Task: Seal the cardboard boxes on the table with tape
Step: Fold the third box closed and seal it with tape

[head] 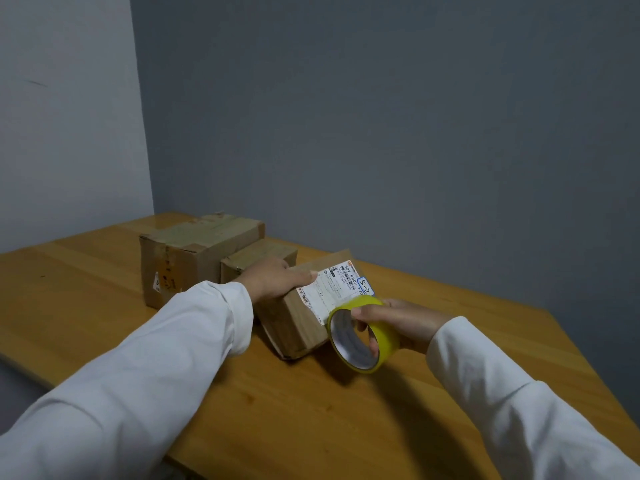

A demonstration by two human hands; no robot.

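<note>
Two white sleeves (pixel 194 341) enter from the lower edge, their upper parts cut off by the frame, and reach across a wooden table (pixel 294 417) set into a corner of grey walls (pixel 415 116). Left hand (pixel 277 278): laid palm-down on the nearest cardboard box (pixel 294 327), fingers fairly straight and pressing on its top near the edge of a white shipping label (pixel 337 289); the fingertips are partly lost against the label, and the thumb cannot be seen. Right hand (pixel 398 323): curled round a roll of yellow tape (pixel 362 332), fingers passing through the core and thumb over the outer rim; the roll is held off the table, just beside the box's near right corner and overlapping the label's lower edge. Whether a free end of tape is already stuck to the box cannot be made out. The held box sits skewed to the table edge, with one end flap apparently loose at the bottom corner; the label print is too small to read in full. Behind the left hand stands a small second box (pixel 258 258), largely hidden by hand and wrist. Beyond it, touching or just beside, stands a larger box (pixel 187 258) with tape bands across its top and worn marks on its near face. The far table edge meets the wall; the near left corner falls out of view.
</note>
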